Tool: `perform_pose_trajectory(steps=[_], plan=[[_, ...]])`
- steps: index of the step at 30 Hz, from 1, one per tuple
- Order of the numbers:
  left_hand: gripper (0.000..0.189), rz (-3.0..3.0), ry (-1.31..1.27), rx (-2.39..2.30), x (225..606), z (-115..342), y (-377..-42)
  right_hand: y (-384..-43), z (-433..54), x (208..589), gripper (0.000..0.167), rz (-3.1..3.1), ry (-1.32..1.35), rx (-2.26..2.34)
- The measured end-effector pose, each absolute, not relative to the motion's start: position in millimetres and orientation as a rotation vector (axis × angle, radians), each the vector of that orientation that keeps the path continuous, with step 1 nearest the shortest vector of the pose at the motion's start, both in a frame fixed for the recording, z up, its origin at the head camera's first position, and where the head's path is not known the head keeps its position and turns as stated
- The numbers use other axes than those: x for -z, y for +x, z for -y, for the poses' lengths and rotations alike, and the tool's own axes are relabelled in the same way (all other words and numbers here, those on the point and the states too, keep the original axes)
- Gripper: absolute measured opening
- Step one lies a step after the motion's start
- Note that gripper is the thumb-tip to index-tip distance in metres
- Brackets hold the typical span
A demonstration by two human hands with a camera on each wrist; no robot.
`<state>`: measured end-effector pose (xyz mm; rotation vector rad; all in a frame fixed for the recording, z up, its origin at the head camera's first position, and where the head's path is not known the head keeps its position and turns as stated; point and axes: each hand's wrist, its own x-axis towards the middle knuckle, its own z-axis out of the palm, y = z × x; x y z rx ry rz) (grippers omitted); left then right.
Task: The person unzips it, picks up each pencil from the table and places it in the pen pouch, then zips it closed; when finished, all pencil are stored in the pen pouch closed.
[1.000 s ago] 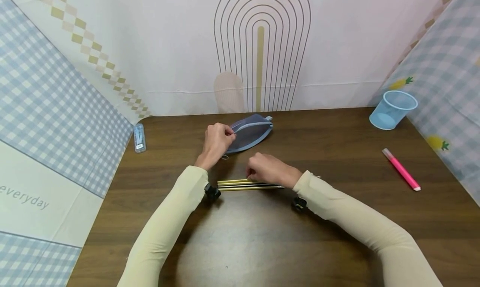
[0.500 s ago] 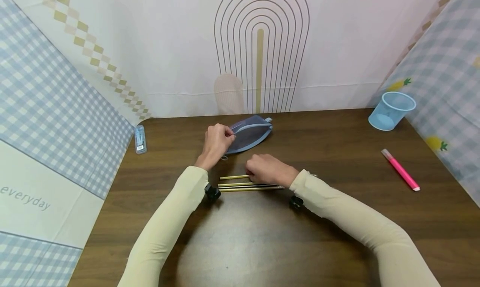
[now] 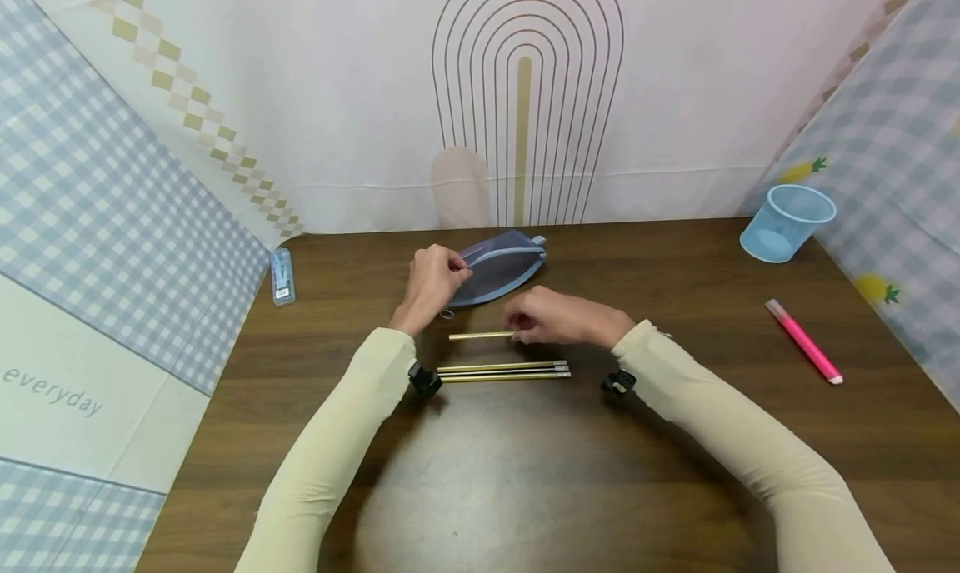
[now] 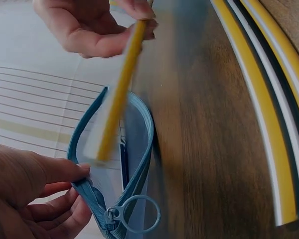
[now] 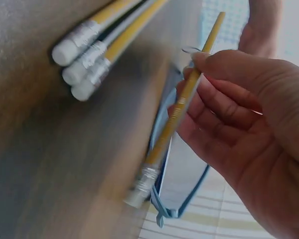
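My left hand [image 3: 433, 277] pinches the rim of a blue see-through zip pencil case [image 3: 501, 280] near the back of the table. Its mouth gapes, and a zipper pull with a ring [image 4: 139, 214] hangs below my fingers in the left wrist view. In my right hand [image 3: 562, 316], thumb and fingers pinch a yellow pencil [image 5: 174, 114] around its middle, with its eraser end pointing away to the right. In the left wrist view the pencil's other end [image 4: 109, 134] overlaps the open mouth. Three striped pencils [image 3: 502, 375] lie side by side in front, erasers to the right.
A pink highlighter [image 3: 804, 341] lies to the right, with a light blue mesh cup [image 3: 786, 223] behind it. At the far left is a small blue case [image 3: 282, 276]. Patterned cloth [image 3: 360, 98] walls the back and sides of the wooden table [image 3: 480, 473].
My right hand has drawn one pencil away from the row and lifted it back toward the pencil case. My left hand stays at the rim.
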<state>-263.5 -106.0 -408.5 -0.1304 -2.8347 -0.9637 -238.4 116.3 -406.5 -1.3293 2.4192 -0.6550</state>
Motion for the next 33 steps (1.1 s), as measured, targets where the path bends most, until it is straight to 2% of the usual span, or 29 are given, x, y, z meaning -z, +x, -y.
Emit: perform_pose_trajectory(steps=[5, 10, 14, 22, 33], plan=[[0.008, 2.833, -0.131, 0.974, 410, 105, -262, -246, -127, 402, 0.014, -2.36, -1.222, 0.927], [0.008, 2.833, -0.136, 0.969, 409, 103, -263, -255, -137, 399, 0.03, -1.946, -0.785, 1.399], [0.01, 2.824, -0.116, 0.96, 407, 103, -263, -263, -141, 403, 0.04, -1.614, -0.447, 1.466], [0.01, 2.843, -0.109, 0.95, 407, 103, -262, -282, -131, 428, 0.022, -1.396, 0.016, 1.6], [0.01, 2.859, -0.084, 0.928, 407, 96, -260, -309, -92, 433, 0.012, -1.511, 0.308, 1.911]])
